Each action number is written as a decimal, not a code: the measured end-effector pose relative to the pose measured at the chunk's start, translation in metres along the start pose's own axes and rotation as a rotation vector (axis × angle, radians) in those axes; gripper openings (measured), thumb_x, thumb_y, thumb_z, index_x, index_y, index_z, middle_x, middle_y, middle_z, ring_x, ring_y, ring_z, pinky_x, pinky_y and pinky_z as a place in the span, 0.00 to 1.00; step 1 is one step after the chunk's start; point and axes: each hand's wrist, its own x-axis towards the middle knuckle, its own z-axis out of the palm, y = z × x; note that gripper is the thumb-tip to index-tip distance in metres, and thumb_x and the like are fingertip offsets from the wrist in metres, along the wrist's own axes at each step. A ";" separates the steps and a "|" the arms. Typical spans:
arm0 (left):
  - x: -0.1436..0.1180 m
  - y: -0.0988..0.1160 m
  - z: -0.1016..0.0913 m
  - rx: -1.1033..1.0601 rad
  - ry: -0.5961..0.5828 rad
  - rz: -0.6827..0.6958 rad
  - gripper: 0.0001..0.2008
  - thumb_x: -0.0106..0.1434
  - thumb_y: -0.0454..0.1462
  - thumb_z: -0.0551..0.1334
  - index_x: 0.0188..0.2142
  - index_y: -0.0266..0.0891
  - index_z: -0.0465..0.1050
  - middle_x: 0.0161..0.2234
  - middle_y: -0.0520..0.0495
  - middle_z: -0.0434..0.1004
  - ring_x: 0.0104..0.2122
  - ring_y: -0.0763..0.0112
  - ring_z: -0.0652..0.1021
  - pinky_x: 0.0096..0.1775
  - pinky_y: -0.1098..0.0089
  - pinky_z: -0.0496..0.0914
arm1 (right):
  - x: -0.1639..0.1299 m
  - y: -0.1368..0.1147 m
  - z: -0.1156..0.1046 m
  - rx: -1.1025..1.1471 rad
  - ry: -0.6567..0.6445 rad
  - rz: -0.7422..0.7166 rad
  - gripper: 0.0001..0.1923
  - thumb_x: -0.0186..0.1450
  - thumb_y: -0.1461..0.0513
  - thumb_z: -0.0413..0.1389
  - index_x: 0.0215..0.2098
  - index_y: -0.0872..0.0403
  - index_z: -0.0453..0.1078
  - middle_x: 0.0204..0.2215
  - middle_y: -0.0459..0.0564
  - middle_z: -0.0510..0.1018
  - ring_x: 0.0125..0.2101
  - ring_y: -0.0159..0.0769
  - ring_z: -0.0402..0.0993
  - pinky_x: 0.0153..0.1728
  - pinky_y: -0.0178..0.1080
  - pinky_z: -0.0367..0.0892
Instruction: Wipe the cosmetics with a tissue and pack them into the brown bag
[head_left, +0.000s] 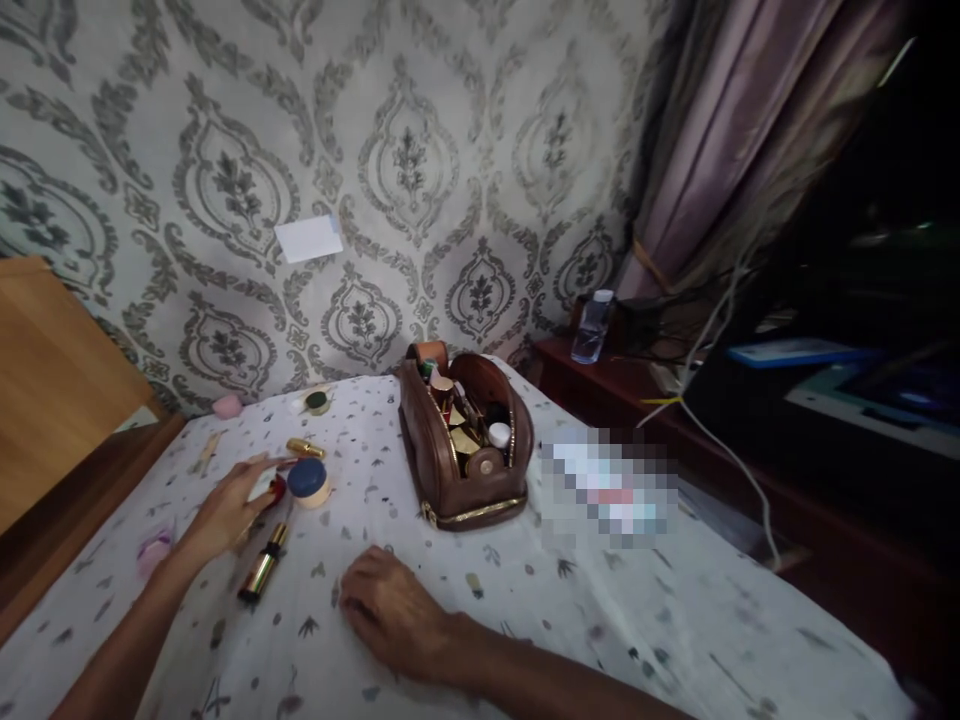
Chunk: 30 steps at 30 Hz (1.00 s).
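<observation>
My left hand [225, 502] reaches over the bed at the left, its fingers stretched forward and apart. A small dark red item [277, 488] sits between thumb and fingers; whether they grip it I cannot make out. Just right of the fingertips stands a cream jar with a blue lid [308, 482]. A gold tube [305, 448] lies behind it, and a gold and black cosmetic tube [263, 563] lies nearer me. My right hand [394, 612] rests on the sheet, fingers curled in, with nothing visible in them. Beyond it stands an unzipped brown makeup bag [469, 500] full of cosmetics.
A small dark green-lidded jar [317, 402], a pink sponge [227, 405] and a pinkish-purple item [154, 550] lie on the patterned sheet [570, 640]. A blurred-out item [611, 488] is right of the bag. A clear bottle [592, 328] stands on the dark red furniture.
</observation>
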 end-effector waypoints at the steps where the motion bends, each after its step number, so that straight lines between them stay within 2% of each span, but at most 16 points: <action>1: -0.001 0.001 -0.003 0.001 0.011 -0.002 0.27 0.62 0.48 0.53 0.56 0.38 0.69 0.53 0.39 0.74 0.53 0.54 0.74 0.56 0.56 0.67 | 0.000 0.001 0.001 -0.001 0.005 0.003 0.06 0.64 0.67 0.54 0.36 0.57 0.74 0.35 0.51 0.79 0.40 0.36 0.73 0.49 0.36 0.65; 5: -0.008 0.019 -0.024 -0.016 0.031 0.000 0.29 0.62 0.51 0.54 0.56 0.38 0.69 0.50 0.38 0.76 0.50 0.53 0.76 0.54 0.56 0.68 | 0.000 0.004 0.004 0.018 0.027 0.010 0.08 0.63 0.67 0.53 0.37 0.57 0.74 0.35 0.51 0.80 0.41 0.36 0.73 0.50 0.36 0.65; 9: -0.021 0.059 -0.038 -0.105 -0.040 0.087 0.26 0.63 0.48 0.56 0.58 0.42 0.69 0.58 0.42 0.70 0.60 0.53 0.67 0.60 0.56 0.62 | 0.000 0.006 0.005 0.061 0.029 0.026 0.07 0.62 0.68 0.54 0.37 0.56 0.74 0.35 0.51 0.80 0.41 0.37 0.73 0.48 0.38 0.66; 11: -0.030 0.081 -0.033 -0.110 -0.087 0.139 0.23 0.62 0.45 0.59 0.56 0.42 0.71 0.57 0.43 0.72 0.63 0.51 0.64 0.62 0.54 0.58 | 0.000 0.006 0.004 0.094 0.033 0.036 0.07 0.62 0.69 0.54 0.36 0.56 0.74 0.36 0.51 0.79 0.41 0.37 0.73 0.48 0.38 0.66; 13: -0.039 0.098 -0.022 -0.129 -0.151 0.156 0.22 0.63 0.43 0.58 0.57 0.43 0.70 0.56 0.43 0.73 0.61 0.54 0.67 0.62 0.56 0.60 | 0.001 0.005 0.004 0.137 0.043 0.039 0.08 0.63 0.70 0.53 0.36 0.57 0.73 0.36 0.52 0.79 0.41 0.36 0.72 0.49 0.39 0.66; 16: -0.050 0.113 -0.005 -0.110 -0.186 0.080 0.23 0.63 0.38 0.58 0.58 0.44 0.69 0.60 0.43 0.68 0.60 0.56 0.69 0.60 0.57 0.64 | 0.001 0.003 0.002 0.193 0.051 0.045 0.08 0.63 0.70 0.53 0.36 0.57 0.73 0.36 0.51 0.78 0.41 0.36 0.72 0.49 0.40 0.67; 18: -0.051 0.117 -0.003 -0.128 -0.193 0.072 0.22 0.64 0.37 0.58 0.57 0.44 0.70 0.60 0.43 0.68 0.60 0.56 0.69 0.59 0.58 0.65 | 0.000 0.002 0.000 0.212 0.058 0.054 0.08 0.63 0.71 0.53 0.35 0.56 0.73 0.36 0.51 0.78 0.42 0.36 0.71 0.47 0.40 0.68; 20: -0.045 0.117 -0.009 -0.163 -0.181 0.092 0.18 0.67 0.40 0.56 0.54 0.43 0.73 0.56 0.43 0.73 0.57 0.57 0.72 0.58 0.60 0.66 | 0.000 0.001 0.000 0.225 0.068 0.060 0.09 0.62 0.71 0.52 0.35 0.56 0.73 0.36 0.51 0.78 0.42 0.36 0.72 0.47 0.40 0.68; 22: -0.035 0.115 -0.018 -0.142 -0.111 0.102 0.17 0.69 0.43 0.53 0.50 0.42 0.75 0.52 0.43 0.77 0.53 0.58 0.74 0.58 0.59 0.65 | 0.000 0.001 0.000 0.241 0.083 0.075 0.09 0.62 0.71 0.52 0.36 0.56 0.73 0.36 0.50 0.79 0.41 0.36 0.72 0.47 0.40 0.68; 24: -0.022 0.111 -0.020 -0.037 -0.021 0.099 0.17 0.70 0.43 0.52 0.50 0.41 0.74 0.52 0.42 0.76 0.54 0.56 0.73 0.61 0.54 0.60 | 0.001 0.002 0.000 0.258 0.100 0.104 0.09 0.63 0.71 0.53 0.37 0.55 0.74 0.35 0.49 0.80 0.41 0.36 0.73 0.47 0.40 0.68; 27: -0.004 0.102 -0.008 0.143 -0.002 0.088 0.18 0.69 0.42 0.54 0.55 0.41 0.70 0.58 0.39 0.70 0.57 0.51 0.70 0.61 0.48 0.56 | 0.001 0.003 0.001 0.273 0.127 0.166 0.09 0.62 0.70 0.55 0.37 0.55 0.75 0.35 0.50 0.80 0.40 0.36 0.74 0.45 0.39 0.68; 30: 0.009 0.095 0.011 0.241 -0.053 0.069 0.20 0.68 0.43 0.56 0.57 0.40 0.68 0.57 0.37 0.69 0.56 0.49 0.71 0.58 0.49 0.61 | 0.001 0.003 0.001 0.268 0.127 0.214 0.09 0.61 0.70 0.55 0.37 0.55 0.76 0.36 0.50 0.80 0.40 0.36 0.75 0.46 0.38 0.68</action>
